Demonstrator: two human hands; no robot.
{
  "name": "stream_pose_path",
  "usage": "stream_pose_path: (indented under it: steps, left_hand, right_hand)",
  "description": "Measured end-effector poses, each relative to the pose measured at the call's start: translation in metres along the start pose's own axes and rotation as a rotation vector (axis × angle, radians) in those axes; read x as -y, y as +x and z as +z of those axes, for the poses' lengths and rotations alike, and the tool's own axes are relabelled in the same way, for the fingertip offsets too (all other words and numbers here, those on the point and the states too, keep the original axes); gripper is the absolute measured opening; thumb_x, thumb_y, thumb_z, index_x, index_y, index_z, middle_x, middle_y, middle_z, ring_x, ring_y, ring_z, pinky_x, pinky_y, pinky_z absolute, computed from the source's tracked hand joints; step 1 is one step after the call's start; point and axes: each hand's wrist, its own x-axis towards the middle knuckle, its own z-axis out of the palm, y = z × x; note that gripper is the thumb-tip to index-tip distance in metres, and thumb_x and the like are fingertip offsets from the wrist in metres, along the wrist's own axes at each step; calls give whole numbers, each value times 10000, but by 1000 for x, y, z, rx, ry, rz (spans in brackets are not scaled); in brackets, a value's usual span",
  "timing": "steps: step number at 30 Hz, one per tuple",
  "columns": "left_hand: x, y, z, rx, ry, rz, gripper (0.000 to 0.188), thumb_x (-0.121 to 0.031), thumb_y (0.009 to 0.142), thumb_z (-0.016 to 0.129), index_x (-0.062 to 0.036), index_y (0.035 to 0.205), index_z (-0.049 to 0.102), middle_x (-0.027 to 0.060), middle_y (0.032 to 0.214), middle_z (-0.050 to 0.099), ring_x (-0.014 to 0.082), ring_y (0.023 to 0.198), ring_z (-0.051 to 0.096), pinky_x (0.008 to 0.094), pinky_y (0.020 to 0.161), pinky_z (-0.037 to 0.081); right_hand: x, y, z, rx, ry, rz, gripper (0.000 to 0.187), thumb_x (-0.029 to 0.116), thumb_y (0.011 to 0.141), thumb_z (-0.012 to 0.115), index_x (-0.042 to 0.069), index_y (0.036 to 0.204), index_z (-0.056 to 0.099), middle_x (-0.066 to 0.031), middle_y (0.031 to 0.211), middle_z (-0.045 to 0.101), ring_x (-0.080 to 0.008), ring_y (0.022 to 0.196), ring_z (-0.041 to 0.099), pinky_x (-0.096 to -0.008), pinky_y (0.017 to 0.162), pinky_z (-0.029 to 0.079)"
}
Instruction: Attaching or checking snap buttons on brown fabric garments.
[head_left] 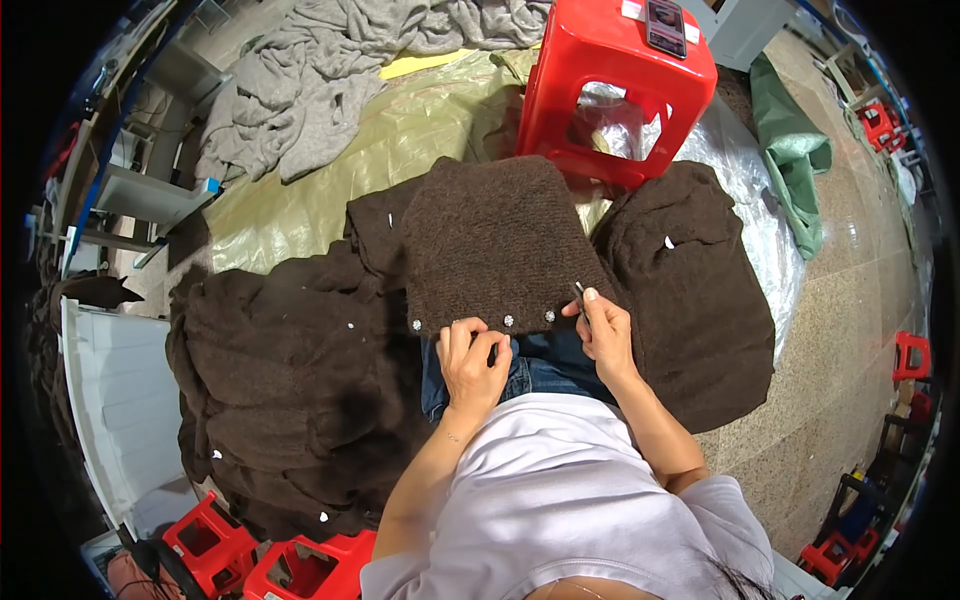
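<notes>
A dark brown knitted garment piece (490, 230) lies across my lap, with several sparkling round buttons (508, 321) along its near edge. My left hand (473, 368) is closed on that edge, between two of the buttons, its fingers curled. At the right end of the same edge, my right hand (606, 335) is closed around a slim dark metal tool (581, 296), its light tip pointing up over the fabric. Most of the tool is hidden by the fingers, so its exact kind does not show.
Brown knit heaps flank me, a wide one (290, 370) at left and another (700, 300) at right. A red plastic stool (625, 100) bearing a phone (665, 28) stands ahead. Beyond lie grey fabric (290, 100) and yellowish sheeting (420, 125). Red stools (310, 568) stand at lower left.
</notes>
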Motion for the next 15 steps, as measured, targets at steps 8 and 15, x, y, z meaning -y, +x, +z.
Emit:
stream_pose_path:
  steps: [8, 15]
  left_hand:
    - [-5, -9, -4, 62, -488, -227, 140, 86, 758, 682, 16, 856, 611, 143, 1012, 668, 178, 736, 655, 265, 622, 529]
    - [-2, -12, -4, 72, -550, -275, 128, 68, 772, 688, 22, 862, 610, 167, 1050, 681, 171, 763, 663, 262, 663, 531]
  right_hand:
    - [4, -19, 20, 344, -522, 30, 477, 406, 942, 561, -19, 782, 708, -56, 546, 547, -112, 527, 480, -309, 505, 376]
    - [3, -17, 30, 353, -596, -23, 509, 436, 934, 562, -26, 775, 706, -117, 539, 566, -163, 524, 545, -352, 517, 414]
